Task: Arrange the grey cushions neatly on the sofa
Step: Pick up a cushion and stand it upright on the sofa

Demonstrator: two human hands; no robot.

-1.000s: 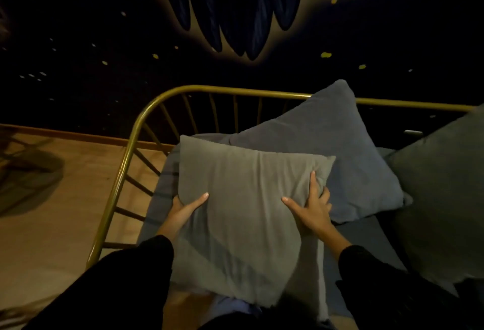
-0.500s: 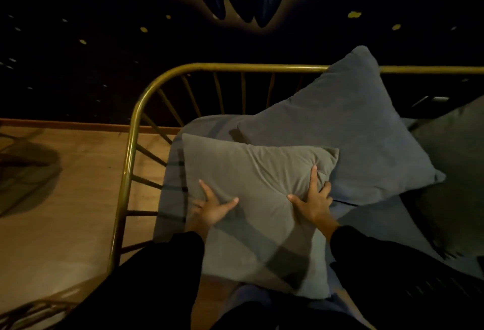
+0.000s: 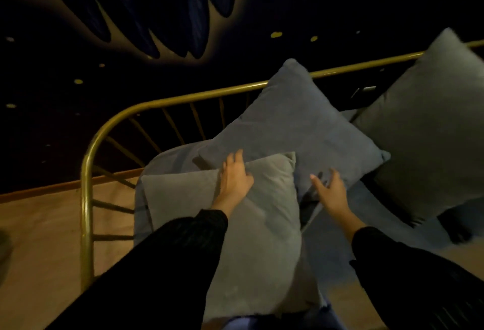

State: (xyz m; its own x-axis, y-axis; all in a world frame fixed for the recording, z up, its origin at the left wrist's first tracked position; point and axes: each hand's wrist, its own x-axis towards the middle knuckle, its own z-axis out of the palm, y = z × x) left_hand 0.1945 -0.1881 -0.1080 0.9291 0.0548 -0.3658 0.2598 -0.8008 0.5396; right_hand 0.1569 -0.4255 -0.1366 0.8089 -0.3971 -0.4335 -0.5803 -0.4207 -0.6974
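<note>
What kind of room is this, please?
Probably a dim lounge or living room: a sofa with a brass rail, grey cushions on its seat, a wooden floor and a dark decorated wall.

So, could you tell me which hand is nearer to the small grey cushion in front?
The left. The left hand rests on the small grey cushion near its top edge, while the right hand is open just off its right edge, over the larger cushion.

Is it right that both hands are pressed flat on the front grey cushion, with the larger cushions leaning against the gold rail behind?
Not quite. In the head view only the left hand is on the front grey cushion. The right hand is open and off it, beside its right edge. The larger cushions do lean against the gold rail.
</note>
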